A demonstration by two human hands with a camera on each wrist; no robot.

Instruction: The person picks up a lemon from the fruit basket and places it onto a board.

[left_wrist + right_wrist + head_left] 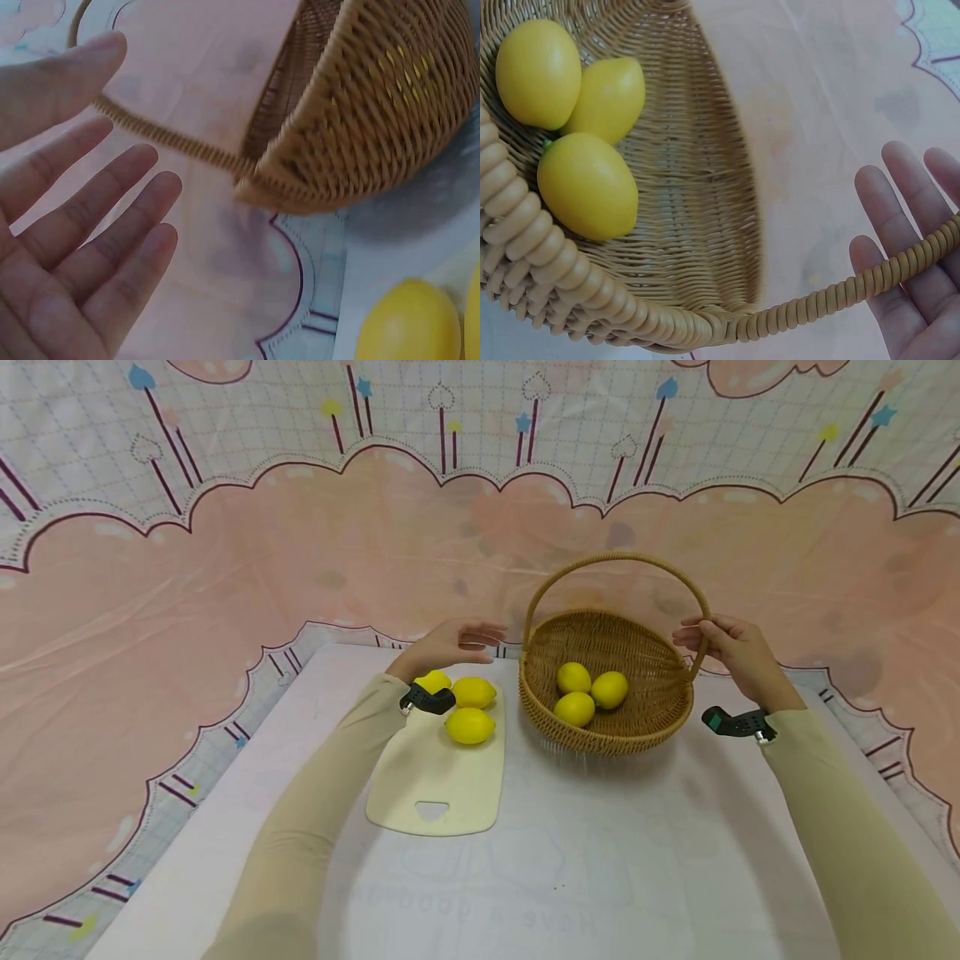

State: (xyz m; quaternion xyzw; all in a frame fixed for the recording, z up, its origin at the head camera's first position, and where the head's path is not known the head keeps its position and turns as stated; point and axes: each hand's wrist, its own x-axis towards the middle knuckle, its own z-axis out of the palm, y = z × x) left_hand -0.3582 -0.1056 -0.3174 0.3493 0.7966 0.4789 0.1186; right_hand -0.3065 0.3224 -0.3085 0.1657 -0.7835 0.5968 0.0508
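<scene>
A wicker basket (607, 745) tilts its mouth toward me, with three yellow lemons (574, 710) inside. On the right side of its arched handle, my right hand (731, 647) has the thumb in front and the fingers behind; the right wrist view shows the handle crossing those extended fingers (900, 217). My left hand (450, 647) is spread beside the basket's left side, holding nothing, palm turned toward the handle. Under my left wrist, several more lemons (470, 727) lie on a cream cutting board (435, 777), one partly hidden by the wrist strap.
The white tabletop (585, 852) extends in front of the basket and board. Behind it hangs a pink cloth (360, 552) with a scalloped cloud pattern, which also borders the table's sides. The basket's shadow falls on the tabletop below it.
</scene>
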